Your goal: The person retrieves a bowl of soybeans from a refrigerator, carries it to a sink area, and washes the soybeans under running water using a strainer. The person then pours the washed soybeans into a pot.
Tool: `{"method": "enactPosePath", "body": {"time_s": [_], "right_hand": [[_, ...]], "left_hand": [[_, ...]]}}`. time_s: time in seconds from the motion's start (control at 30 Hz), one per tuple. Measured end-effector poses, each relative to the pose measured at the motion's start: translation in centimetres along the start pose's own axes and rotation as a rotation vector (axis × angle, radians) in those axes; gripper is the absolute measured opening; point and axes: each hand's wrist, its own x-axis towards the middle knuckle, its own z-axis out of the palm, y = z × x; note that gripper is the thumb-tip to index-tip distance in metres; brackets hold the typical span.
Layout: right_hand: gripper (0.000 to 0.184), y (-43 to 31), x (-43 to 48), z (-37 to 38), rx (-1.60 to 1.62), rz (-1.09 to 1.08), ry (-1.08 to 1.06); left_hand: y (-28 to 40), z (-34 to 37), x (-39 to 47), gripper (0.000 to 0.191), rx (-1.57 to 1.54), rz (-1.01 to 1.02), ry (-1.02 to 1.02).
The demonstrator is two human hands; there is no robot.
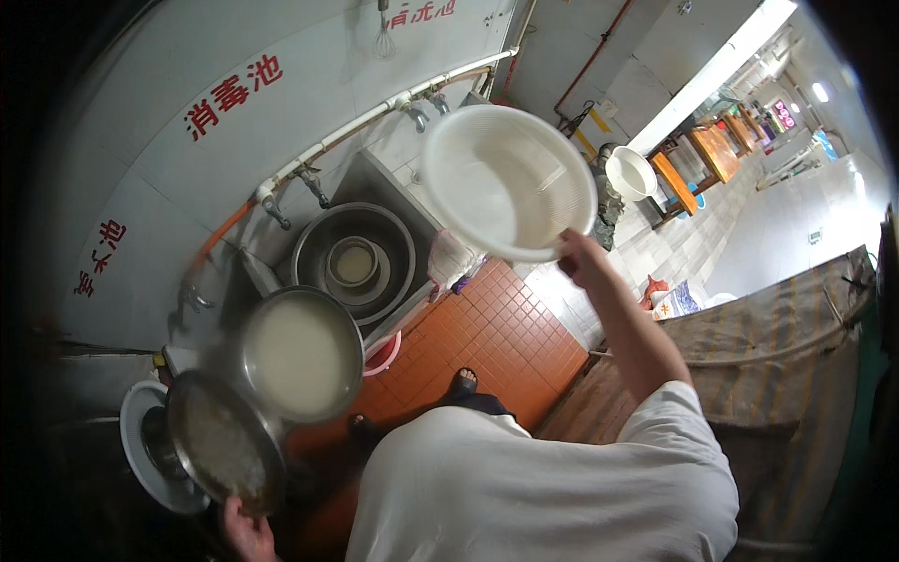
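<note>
My right hand (579, 258) grips the rim of a white plastic colander basin (502, 183), raised over the right end of the sinks. At lower left, my left hand (247, 530) touches the rim of a tilted metal bowl (225, 446) with pale residue inside; whether its fingers close on the rim is unclear. Beside that bowl, a large metal basin (303, 355) holds cloudy whitish liquid. A wide metal basin (402, 232) sits in the sink, with a smaller metal pot (353, 261) of cloudy liquid inside it. Behind the tilted bowl is a light plastic basin (135, 435).
Taps (312, 186) hang from a white pipe (351, 130) along the wall. A cloth (453, 260) drapes over the sink edge, and a pink basin (386, 355) stands below. A whisk (384, 42) hangs above. Cloth-covered structure (779, 351) lies at right; orange floor tiles (484, 323) lie between.
</note>
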Motion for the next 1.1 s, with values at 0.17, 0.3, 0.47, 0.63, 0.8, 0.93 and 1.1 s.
{"method": "enactPosePath", "body": {"time_s": [0.17,0.3,0.47,0.63,0.8,0.93,1.1], "right_hand": [[0.030,-5.2,11.7,-4.9,-0.139,-0.030,0.270],[0.030,-6.1,19.4,-2.2,-0.154,-0.043,0.247],[0.033,-2.1,28.5,4.0,-0.187,0.020,0.221],[0.045,1.6,32.5,6.6,-0.106,0.280,0.051],[0.058,-1.8,26.1,8.0,-0.139,0.088,-0.465],[0.046,-5.7,22.4,9.0,-0.302,0.010,-0.554],[0.038,-6.9,26.9,9.5,-0.519,-0.042,-0.480]], "left_hand": [[-3.9,12.8,-3.2,0.034,-0.069,0.011,-0.139],[-5.9,21.9,-3.3,0.025,0.098,-0.095,-0.179],[-7.9,32.6,-2.1,0.021,0.265,-0.099,-0.302],[-11.0,43.7,-0.5,0.008,0.271,0.024,-0.308],[-14.3,52.8,2.1,0.017,0.301,0.009,-0.310],[-17.3,59.6,3.5,0.014,0.289,-0.035,-0.436],[-21.8,66.4,4.2,0.013,0.302,-0.046,-0.469]]}}
